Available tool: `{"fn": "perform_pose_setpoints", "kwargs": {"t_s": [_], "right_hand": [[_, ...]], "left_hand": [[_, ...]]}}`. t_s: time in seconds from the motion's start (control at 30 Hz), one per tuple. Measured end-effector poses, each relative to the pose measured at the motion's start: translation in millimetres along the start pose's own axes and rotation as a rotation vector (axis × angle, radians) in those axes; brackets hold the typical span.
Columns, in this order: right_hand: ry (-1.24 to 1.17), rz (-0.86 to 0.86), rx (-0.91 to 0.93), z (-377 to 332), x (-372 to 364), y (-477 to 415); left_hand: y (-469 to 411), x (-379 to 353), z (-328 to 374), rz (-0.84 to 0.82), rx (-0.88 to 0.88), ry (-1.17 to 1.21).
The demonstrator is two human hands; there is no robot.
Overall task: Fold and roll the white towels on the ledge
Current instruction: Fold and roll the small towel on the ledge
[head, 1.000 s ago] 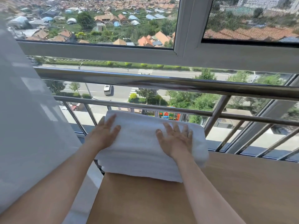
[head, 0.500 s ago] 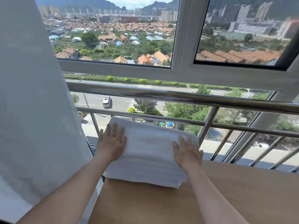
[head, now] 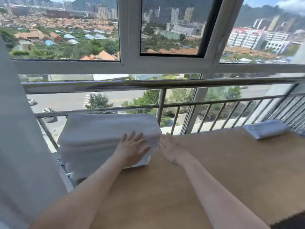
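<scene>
A thick folded white towel [head: 99,138] lies at the left end of the wooden ledge [head: 214,171], against the railing. My left hand [head: 132,148] rests flat on the towel's right part, fingers spread. Just off the towel's right edge my right hand [head: 172,150] is open and blurred, over the bare wood and holding nothing. A second folded white towel [head: 265,130] lies flat at the ledge's far right, away from both hands.
A steel railing [head: 158,85] with vertical bars runs along the far side of the ledge, behind it a white window frame [head: 130,63]. A sheer white curtain [head: 21,146] hangs at the left. The ledge's near right corner [head: 293,215] drops off.
The view has swung to the right, bringing the second towel into sight. My left hand slid from the towel's left side to its right part; my right hand came off the towel onto the wood.
</scene>
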State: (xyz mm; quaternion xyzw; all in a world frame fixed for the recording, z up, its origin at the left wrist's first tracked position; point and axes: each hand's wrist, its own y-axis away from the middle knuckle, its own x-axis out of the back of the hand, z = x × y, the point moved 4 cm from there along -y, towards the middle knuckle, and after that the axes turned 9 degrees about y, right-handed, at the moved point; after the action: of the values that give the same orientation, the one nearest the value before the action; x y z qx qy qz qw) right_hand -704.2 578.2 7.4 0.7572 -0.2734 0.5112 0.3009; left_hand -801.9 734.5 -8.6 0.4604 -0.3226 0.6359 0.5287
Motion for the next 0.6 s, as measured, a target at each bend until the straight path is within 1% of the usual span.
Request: {"fn": "perform_pose_setpoints", "kwargs": {"t_s": [0.03, 0.13, 0.2, 0.37, 0.47, 0.6], "right_hand": [[-0.016, -0.001, -0.027, 14, 2, 8], [-0.019, -0.014, -0.077, 46, 2, 21], [-0.032, -0.027, -0.080, 70, 1, 29], [-0.068, -0.029, -0.110, 140, -3, 54], [-0.098, -0.018, -0.132, 199, 0, 74], [-0.118, -0.015, -0.189, 289, 11, 111]], "left_hand": [[-1, -6, 16, -0.032, -0.028, 0.039], [1, -23, 48, -0.137, -0.011, 0.193], [2, -39, 72, -0.159, -0.028, 0.170], [-10, -72, 131, -0.149, -0.042, 0.095], [-27, -96, 181, -0.138, -0.070, 0.026], [-49, -130, 256, -0.104, -0.082, 0.001]]}}
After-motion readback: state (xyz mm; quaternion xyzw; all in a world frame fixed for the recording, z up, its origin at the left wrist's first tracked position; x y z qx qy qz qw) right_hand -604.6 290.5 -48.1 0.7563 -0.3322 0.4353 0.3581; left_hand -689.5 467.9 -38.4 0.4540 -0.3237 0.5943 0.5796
